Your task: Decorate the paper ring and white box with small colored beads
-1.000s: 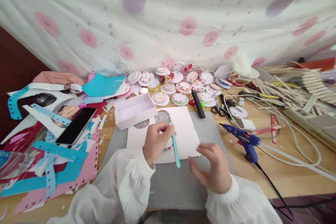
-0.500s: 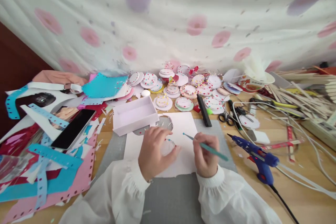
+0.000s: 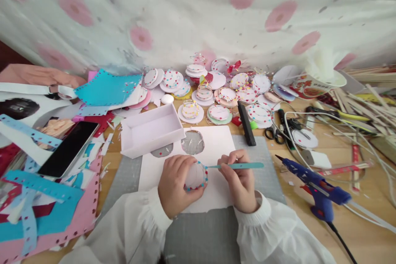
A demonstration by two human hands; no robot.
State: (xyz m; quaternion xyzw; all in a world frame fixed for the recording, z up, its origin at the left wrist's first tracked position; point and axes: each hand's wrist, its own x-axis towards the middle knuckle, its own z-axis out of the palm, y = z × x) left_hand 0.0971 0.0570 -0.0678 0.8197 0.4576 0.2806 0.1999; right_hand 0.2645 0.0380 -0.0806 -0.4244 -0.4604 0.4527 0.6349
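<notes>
My left hand (image 3: 178, 185) is closed round a small white disc (image 3: 194, 175) whose edge is ringed with red and blue beads; part of it is hidden by my fingers. Between the thumb and fingers of my right hand (image 3: 238, 179) is a slim teal pen-like stick (image 3: 247, 166), held nearly level. Its thin tip points left and meets the disc's beaded edge, or comes very close to it. Beneath both hands lies a white paper sheet (image 3: 216, 198) with round holes cut out, on a grey cutting mat (image 3: 201, 235).
A white open box (image 3: 151, 130) stands behind my left hand. Several beaded discs (image 3: 219, 113) cover the back. On the right are a blue glue gun (image 3: 315, 187), scissors (image 3: 274, 135), cables and wooden sticks. A phone (image 3: 68, 149) rests among felt scraps on the left.
My left hand has turned, bringing the beaded disc into fuller view. The stick in my right hand has swung level, its tip moving to the disc's edge. The view has shifted.
</notes>
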